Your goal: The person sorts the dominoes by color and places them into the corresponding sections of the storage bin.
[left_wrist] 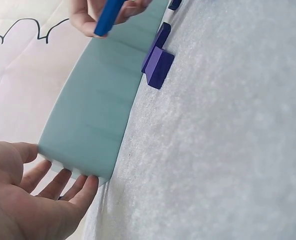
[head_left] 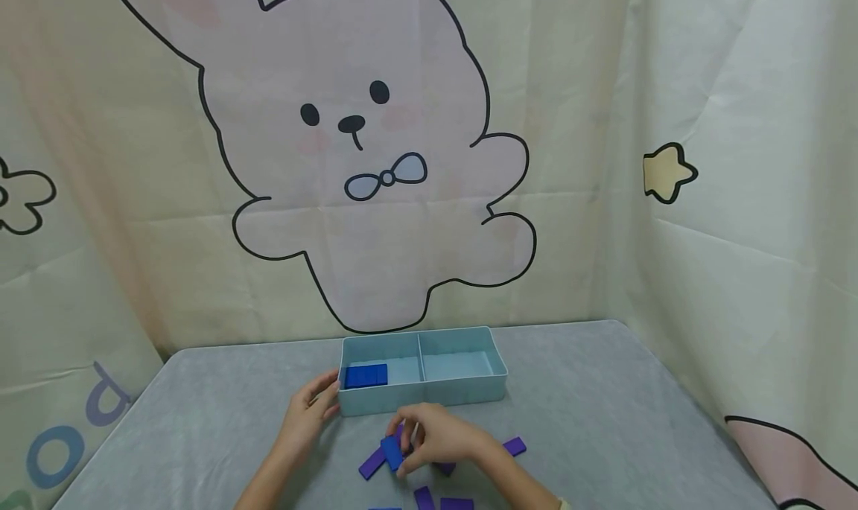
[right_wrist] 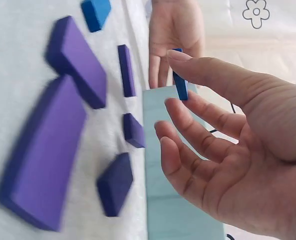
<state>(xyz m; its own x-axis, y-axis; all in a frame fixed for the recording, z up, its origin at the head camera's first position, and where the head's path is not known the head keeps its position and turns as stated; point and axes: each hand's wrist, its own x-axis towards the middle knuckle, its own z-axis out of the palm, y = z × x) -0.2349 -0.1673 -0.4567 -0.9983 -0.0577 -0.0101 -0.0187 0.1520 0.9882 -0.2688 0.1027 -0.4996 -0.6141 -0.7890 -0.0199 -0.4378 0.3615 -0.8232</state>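
A light blue two-compartment box [head_left: 436, 395] stands on the table. My left hand [head_left: 304, 418] is at its left end; in the left wrist view the fingertips [left_wrist: 90, 187] touch the end wall, fingers spread. My right hand [head_left: 442, 435] pinches a blue block [head_left: 392, 453] between thumb and fingers, in front of the box and above the table. In the right wrist view the same blue block [right_wrist: 181, 82] is seen narrow side on. Blue blocks [head_left: 366, 376] lie side by side in the box's left compartment. The right compartment holds nothing.
Several purple blocks lie scattered before the box, among them one at the left [head_left: 372, 464], one at the right [head_left: 515, 446] and one near the frame's bottom [head_left: 457, 504]. Another blue block [right_wrist: 96, 14] lies on the grey cloth [head_left: 576, 391]. A printed curtain [head_left: 570, 257] hangs behind.
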